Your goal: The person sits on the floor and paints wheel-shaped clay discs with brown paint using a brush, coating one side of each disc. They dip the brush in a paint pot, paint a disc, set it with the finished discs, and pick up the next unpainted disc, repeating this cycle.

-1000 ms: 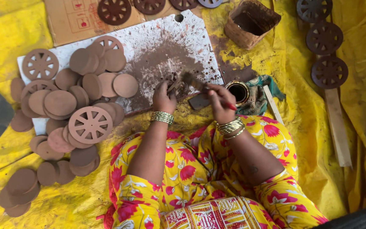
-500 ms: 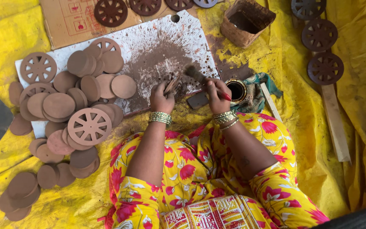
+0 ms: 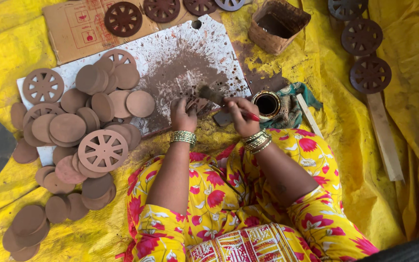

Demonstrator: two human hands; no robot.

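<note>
Two hands meet over the stained white board (image 3: 170, 53), each with its fingers closed on something. The left hand (image 3: 183, 115) pinches a small brown clay piece (image 3: 197, 104) flat against the board, apparently to steady it. The right hand (image 3: 238, 114) grips a red-handled brush (image 3: 219, 98), whose dark bristles rest on that piece, just beyond the left fingertips. A small round paint pot (image 3: 266, 104) stands immediately right of the brush hand on a green cloth (image 3: 292, 99), seemingly within easy dipping reach. Plain clay discs (image 3: 68, 127) and a spoked clay wheel (image 3: 103, 150) pile up to the left; darker painted wheels (image 3: 123, 18) lie along the far edge, well apart, on the yellow sheet (image 3: 6, 43).
</note>
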